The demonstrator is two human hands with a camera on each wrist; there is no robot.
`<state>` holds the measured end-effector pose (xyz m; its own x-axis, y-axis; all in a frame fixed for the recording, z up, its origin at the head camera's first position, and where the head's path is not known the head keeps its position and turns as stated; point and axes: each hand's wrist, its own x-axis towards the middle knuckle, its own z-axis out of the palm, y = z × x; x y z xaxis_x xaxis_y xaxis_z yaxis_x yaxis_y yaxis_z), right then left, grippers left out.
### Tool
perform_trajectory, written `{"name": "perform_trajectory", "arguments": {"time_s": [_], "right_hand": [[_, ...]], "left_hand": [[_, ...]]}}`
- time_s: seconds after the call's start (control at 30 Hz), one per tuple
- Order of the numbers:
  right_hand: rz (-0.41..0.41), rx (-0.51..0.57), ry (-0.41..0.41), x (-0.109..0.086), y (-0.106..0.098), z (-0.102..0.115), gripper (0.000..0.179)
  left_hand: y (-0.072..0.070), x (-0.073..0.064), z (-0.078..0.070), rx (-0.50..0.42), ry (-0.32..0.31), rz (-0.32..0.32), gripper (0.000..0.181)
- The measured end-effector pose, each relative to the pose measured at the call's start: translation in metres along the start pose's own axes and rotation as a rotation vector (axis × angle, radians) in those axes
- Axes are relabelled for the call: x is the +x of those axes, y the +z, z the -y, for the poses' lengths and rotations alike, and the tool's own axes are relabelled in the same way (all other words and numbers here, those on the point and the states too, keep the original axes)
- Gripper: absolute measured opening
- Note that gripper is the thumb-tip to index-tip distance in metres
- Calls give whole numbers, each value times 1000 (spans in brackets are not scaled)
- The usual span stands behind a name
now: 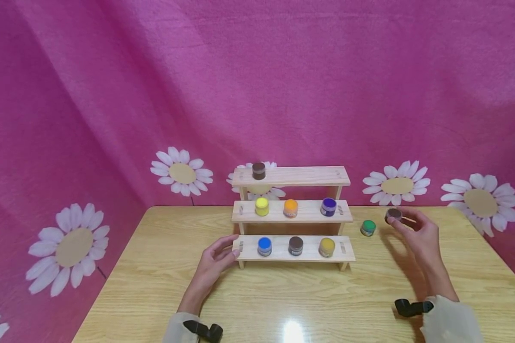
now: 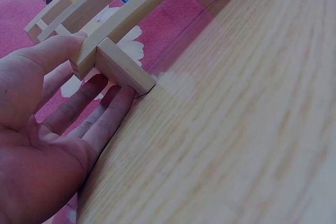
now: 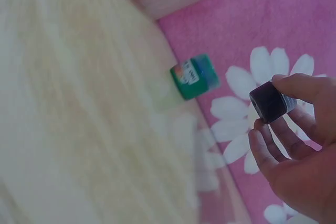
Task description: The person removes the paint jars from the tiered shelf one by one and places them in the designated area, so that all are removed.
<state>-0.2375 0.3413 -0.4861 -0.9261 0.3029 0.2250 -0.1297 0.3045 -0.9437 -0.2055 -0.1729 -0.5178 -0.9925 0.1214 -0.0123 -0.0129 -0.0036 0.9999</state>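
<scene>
A three-step wooden display rack (image 1: 289,176) stands on the table with small paint jars on its steps. My left hand (image 1: 216,257) holds the left end of its lowest step; in the left wrist view the thumb lies on the step's end and the fingers (image 2: 113,111) reach round by the leg. To the right of the rack, my right hand (image 1: 422,238) pinches a dark brown paint jar (image 1: 393,215) between thumb and fingers. The right wrist view shows this jar (image 3: 269,102) held above the table. A green paint jar (image 1: 368,227) stands on the table just left of it.
Blue (image 1: 264,247), dark brown (image 1: 295,246) and ochre (image 1: 326,247) jars line the bottom step. Yellow (image 1: 262,206), orange (image 1: 290,208) and purple (image 1: 328,207) ones stand on the middle step, a dark jar (image 1: 259,171) on top. A pink flowered cloth (image 1: 283,85) hangs behind.
</scene>
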Motion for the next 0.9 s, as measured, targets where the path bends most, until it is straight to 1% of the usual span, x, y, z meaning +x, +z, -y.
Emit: {"name": "perform_trajectory", "arguments": {"time_s": [0.13, 0.23, 0.37, 0.43, 0.57, 0.7, 0.9], "right_hand": [[39, 16, 132, -1, -4, -9, 50], [50, -38, 177, 0, -4, -14, 56], [31, -113, 182, 3, -3, -21, 60], [29, -129, 197, 4, -3, -24, 60], [34, -171, 197, 4, -2, -28, 62], [47, -224, 184, 3, -1, -29, 61], [79, -276, 193, 1, -2, -27, 61]], "left_hand": [[0, 0, 1, 5, -4, -1, 49], [-1, 0, 1, 3, -3, -1, 49], [-1, 0, 2, 5, 2, -5, 49], [-1, 0, 2, 0, 0, -6, 48], [-1, -1, 1, 1, 1, -1, 49], [0, 0, 1, 3, -5, -1, 49], [0, 2, 1, 10, 14, 7, 49]]}}
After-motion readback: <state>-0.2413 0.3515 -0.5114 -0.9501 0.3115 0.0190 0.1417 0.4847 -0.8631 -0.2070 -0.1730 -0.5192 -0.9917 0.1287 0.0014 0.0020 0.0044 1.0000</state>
